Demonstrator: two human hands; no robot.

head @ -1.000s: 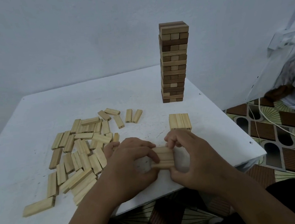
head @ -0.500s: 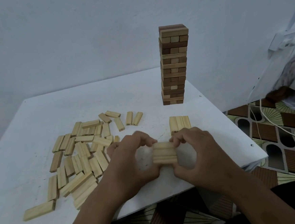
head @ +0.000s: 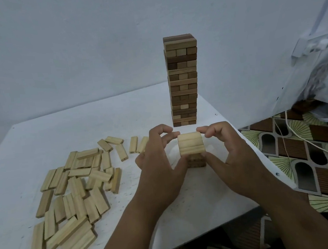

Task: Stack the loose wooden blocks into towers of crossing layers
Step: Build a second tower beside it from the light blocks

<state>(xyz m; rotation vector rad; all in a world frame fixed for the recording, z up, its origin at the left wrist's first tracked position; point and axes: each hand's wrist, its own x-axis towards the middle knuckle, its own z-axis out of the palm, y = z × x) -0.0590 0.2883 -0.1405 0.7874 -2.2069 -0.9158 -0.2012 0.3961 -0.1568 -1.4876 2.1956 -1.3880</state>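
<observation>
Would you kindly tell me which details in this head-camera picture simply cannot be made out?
- Head view: whether the three-block layer already rests on the lower layer; left hand and right hand cover its ends.
- Numbers printed on loose block ends: too small.
- Tall tower: far side faces away.
- Loose blocks: lower ones buried under others.

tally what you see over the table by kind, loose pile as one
tall tower: 1
low stack: 1
top layer, gripped in both hands: 1
loose pile: 1
hands: 2, left hand and right hand
total: 6
</observation>
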